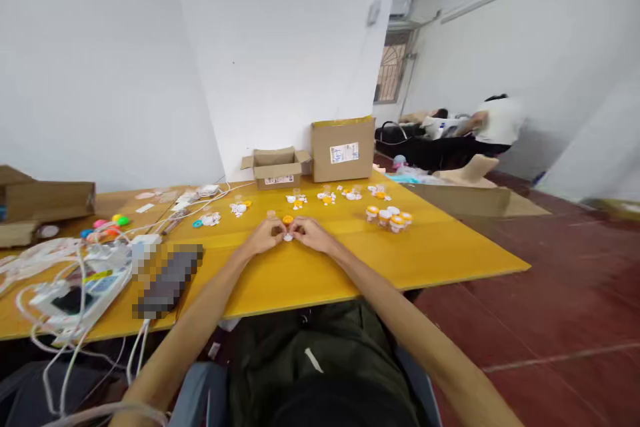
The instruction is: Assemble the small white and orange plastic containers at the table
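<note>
My left hand and my right hand meet over the yellow table, fingers closed in a pinch. Between the fingertips is a small white plastic part, which both hands appear to grip; its exact shape is too small to make out. An orange round cap lies just beyond the fingertips. Next to it, behind my left hand, stands a small clear cup. Farther back are little piles of white and orange plastic parts. To the right of my hands stands a group of small capped containers, with orange or white tops.
An open carton and a closed cardboard box stand against the wall. On the left lie a power strip, white cables, a blurred-out phone and colourful balls. Another person sits at the back right.
</note>
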Demonstrator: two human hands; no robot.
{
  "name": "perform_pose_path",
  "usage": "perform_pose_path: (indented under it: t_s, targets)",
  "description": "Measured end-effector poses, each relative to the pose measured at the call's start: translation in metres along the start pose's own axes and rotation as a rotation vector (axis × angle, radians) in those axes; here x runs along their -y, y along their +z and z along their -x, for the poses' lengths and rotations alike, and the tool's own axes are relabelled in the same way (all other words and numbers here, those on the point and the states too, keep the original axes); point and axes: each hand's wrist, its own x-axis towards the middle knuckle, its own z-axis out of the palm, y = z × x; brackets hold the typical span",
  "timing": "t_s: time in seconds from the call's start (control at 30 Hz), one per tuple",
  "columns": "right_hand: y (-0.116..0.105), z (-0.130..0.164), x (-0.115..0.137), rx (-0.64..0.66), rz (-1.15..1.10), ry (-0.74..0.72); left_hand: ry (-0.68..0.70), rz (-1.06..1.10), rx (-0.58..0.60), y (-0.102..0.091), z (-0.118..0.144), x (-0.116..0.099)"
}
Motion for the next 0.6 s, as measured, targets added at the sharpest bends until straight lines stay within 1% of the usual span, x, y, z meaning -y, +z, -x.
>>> perform_pose_path:
  t_s: [0.43,0.6]
  targets:
    - [-0.0002,0.0000,-0.0021,0.008,0.043,-0.029,-0.019,0.052,0.010,-0.0003,0.0018,-0.0029]
    - [0.0000,0.0005,-0.0024,0.005,0.033,-0.014,-0.015,0.011,0.009,0.0015,0.0027,-0.0001]
